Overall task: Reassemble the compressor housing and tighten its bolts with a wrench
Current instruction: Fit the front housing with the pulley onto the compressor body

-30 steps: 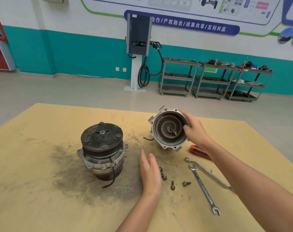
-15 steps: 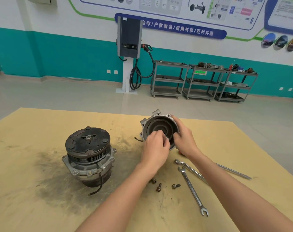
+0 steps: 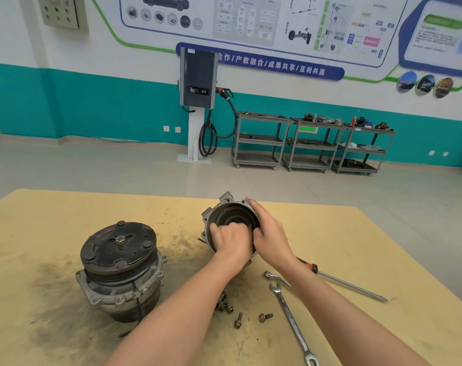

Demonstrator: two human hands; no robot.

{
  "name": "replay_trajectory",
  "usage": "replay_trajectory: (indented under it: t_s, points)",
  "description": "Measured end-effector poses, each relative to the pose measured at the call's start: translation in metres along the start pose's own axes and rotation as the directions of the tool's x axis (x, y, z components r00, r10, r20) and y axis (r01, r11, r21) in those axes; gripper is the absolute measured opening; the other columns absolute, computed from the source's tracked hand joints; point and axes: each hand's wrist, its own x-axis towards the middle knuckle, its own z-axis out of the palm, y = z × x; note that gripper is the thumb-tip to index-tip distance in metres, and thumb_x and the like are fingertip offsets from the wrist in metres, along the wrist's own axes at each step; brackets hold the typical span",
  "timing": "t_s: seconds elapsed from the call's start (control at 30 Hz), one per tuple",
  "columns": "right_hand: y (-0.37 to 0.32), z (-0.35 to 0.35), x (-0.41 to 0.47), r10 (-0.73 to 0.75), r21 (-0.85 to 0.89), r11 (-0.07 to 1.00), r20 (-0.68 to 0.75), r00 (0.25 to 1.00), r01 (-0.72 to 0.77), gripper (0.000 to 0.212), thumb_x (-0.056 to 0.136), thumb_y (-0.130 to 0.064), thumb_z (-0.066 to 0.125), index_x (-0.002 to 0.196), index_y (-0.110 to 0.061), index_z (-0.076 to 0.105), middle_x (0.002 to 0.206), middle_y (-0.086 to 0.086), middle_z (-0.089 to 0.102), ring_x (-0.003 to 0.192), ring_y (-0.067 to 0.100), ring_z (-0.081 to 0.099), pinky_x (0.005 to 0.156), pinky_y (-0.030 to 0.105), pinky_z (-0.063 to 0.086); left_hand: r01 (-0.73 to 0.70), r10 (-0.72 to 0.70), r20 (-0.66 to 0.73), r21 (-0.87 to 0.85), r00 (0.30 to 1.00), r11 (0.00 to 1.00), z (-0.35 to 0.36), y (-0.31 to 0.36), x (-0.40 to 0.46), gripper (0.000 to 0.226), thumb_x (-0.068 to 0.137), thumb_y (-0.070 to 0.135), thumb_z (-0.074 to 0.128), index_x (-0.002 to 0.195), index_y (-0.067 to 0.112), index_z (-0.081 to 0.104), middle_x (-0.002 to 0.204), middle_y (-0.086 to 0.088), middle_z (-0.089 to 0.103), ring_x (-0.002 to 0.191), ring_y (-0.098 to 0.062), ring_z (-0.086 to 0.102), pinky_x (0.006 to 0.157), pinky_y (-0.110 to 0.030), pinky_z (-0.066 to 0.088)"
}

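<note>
From the head view, we hold the rear housing (image 3: 226,211) at 12 o'clock on the worktop (image 3: 343,247), its open mouth tilted toward us. Our right hand (image 3: 271,235) grips its rim at 3 o'clock; our left hand (image 3: 234,240) curls inside the cavity. The compressor body (image 3: 119,270) stands at 9 o'clock, nearer our left; the bolts (image 3: 239,314) and wrench (image 3: 293,323) lie at 6 o'clock.

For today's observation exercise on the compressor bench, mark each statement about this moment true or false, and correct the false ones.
1. Both hands are at the round grey metal housing half. True.
2. The long silver wrench is in the right hand. False: it lies on the table.
3. Loose bolts lie on the yellow wooden table. True.
4. The left hand rests on the black pulley compressor body. False: it reaches into the housing half.
</note>
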Motion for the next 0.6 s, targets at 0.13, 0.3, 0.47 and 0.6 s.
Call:
replay_trajectory:
  t_s: [0.13,0.3,0.47,0.6]
  points:
    - [-0.004,0.0,0.001,-0.034,-0.053,0.998,0.028,0.999,0.036,0.076,0.078,0.013,0.038,0.146,-0.023,0.04,0.15,-0.005,0.043,0.139,0.016,0.038,0.11,0.04,0.039,0.055,-0.053,0.034,-0.051,0.998,0.997,0.0,-0.001,0.0,0.012,0.097,0.024,0.049,0.088,0.024,0.058,0.103,-0.001,0.072,0.102,-0.026,0.067,0.106,-0.045,0.029]
    - [-0.011,0.002,0.001,-0.047,-0.102,0.993,0.051,0.998,0.052,0.077,0.078,0.011,0.038,0.145,-0.026,0.039,0.151,-0.009,0.04,0.142,0.014,0.031,0.109,0.04,0.039,0.135,-0.133,0.019,-0.151,0.991,0.979,0.003,-0.004,-0.002,0.015,0.099,0.021,0.047,0.086,0.024,0.055,0.108,-0.004,0.071,0.105,-0.027,0.065,0.098,-0.04,0.032]
    - [-0.015,0.003,0.0,-0.042,-0.118,0.992,0.076,0.996,0.051,0.075,0.08,0.01,0.038,0.145,-0.028,0.039,0.152,-0.01,0.039,0.144,0.016,0.028,0.109,0.044,0.038,0.179,-0.194,-0.027,-0.271,0.981,0.946,0.008,-0.009,-0.005,0.027,0.103,0.022,0.04,0.079,0.021,0.05,0.108,-0.008,0.071,0.102,-0.029,0.064,0.095,-0.038,0.031]
    - [-0.018,0.004,-0.002,-0.036,-0.121,0.992,0.08,0.996,0.046,0.074,0.081,0.009,0.038,0.144,-0.029,0.04,0.152,-0.011,0.039,0.144,0.017,0.029,0.108,0.043,0.039,0.176,-0.2,-0.051,-0.295,0.978,0.939,0.013,-0.012,-0.008,0.029,0.104,0.022,0.037,0.089,0.019,0.062,0.108,-0.009,0.072,0.101,-0.029,0.063,0.094,-0.038,0.032]
